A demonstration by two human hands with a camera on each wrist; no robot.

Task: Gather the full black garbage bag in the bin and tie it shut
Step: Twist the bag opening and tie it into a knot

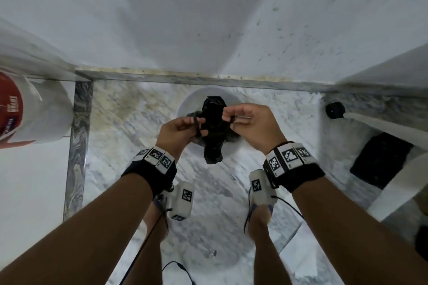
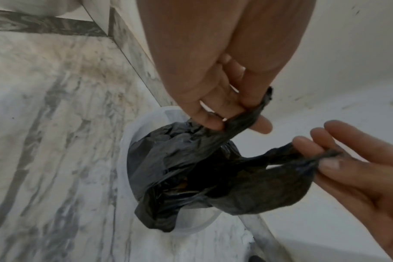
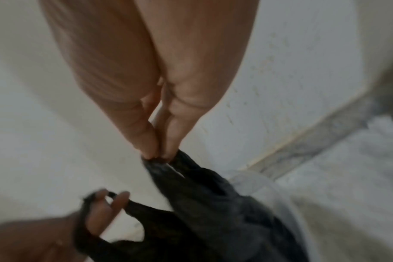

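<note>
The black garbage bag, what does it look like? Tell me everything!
The black garbage bag is thin, crinkly plastic sitting in a round white bin on the marble floor. Its mouth is not yet tied. The left hand pinches one twisted strip, the right hand pinches another, and a loose flap hangs over the bin's rim.

Bin [image 1: 185, 105] stands on floor [image 1: 129, 109], close against wall [image 1: 208, 18] behind it. Garbage bag [image 1: 212, 122] sits in bin, spilling over its near rim. Left hand [image 1: 179, 131] above bin's left side, right hand [image 1: 250, 126] above its right. Large container [image 1: 34, 109] well left of bin; dark pad [image 1: 379, 159] well right.
</note>
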